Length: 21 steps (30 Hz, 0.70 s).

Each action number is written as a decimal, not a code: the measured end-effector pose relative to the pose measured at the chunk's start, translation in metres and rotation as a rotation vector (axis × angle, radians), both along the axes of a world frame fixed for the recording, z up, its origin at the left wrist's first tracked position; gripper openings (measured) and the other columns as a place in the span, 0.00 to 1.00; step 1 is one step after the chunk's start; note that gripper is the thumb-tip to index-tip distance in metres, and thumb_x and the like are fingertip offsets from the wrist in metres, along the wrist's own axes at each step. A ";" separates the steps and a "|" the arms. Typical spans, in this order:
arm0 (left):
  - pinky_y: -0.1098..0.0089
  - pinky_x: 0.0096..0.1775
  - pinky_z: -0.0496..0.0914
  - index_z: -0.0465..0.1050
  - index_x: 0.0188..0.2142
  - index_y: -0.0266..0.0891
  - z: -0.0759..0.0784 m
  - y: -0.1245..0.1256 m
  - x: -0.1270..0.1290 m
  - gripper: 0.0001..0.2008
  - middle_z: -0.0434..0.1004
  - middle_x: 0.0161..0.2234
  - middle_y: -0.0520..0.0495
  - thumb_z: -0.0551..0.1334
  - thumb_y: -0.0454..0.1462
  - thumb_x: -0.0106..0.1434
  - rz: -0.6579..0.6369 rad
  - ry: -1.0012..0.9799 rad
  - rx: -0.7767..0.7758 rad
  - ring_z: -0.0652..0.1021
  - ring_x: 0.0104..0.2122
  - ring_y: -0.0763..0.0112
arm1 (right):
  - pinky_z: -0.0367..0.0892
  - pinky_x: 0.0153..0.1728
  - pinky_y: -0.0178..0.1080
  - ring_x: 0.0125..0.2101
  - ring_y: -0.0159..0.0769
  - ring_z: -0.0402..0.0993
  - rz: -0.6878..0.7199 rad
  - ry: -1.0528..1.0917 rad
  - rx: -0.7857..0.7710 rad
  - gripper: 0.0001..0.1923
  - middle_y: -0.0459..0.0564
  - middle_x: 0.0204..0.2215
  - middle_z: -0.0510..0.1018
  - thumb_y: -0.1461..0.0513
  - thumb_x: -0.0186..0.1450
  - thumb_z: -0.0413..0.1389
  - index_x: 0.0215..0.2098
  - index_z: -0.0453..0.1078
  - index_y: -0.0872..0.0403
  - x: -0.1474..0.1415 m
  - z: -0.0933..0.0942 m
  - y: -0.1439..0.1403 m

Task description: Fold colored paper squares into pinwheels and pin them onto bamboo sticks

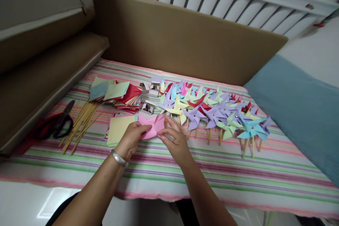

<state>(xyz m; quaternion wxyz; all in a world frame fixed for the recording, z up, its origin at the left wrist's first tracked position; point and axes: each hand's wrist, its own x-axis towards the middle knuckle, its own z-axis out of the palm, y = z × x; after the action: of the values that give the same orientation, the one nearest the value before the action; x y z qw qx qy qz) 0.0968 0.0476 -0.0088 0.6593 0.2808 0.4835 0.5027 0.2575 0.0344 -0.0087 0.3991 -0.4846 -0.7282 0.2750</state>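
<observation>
Left fingers [137, 127]: pinched my pink paper [152, 125] at its left edge.
Right fingers [169, 127]: gripped its right edge.
Paper: lay crosswise between them, pinwheels [212, 113] just beyond.

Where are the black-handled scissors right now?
In the head view, the black-handled scissors lie at the far left of the striped cloth, just left of the bundle of wooden sticks.

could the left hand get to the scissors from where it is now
Probably yes, once it lets go: the left hand holds the pink paper, and only the sticks lie between it and the scissors.
</observation>
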 end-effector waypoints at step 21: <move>0.76 0.19 0.55 0.71 0.14 0.35 0.000 -0.006 0.016 0.08 0.67 0.12 0.55 0.68 0.35 0.40 -0.097 0.013 0.005 0.61 0.14 0.81 | 0.48 0.57 0.53 0.59 0.45 0.54 -0.158 -0.088 -0.027 0.02 0.55 0.57 0.64 0.62 0.55 0.60 0.25 0.73 0.52 0.000 -0.007 0.002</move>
<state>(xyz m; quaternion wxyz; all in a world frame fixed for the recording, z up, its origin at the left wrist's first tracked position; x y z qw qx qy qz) 0.1124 0.0412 -0.0084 0.6791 0.3087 0.4722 0.4696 0.2571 0.0364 -0.0160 0.3809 -0.5574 -0.7007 0.2309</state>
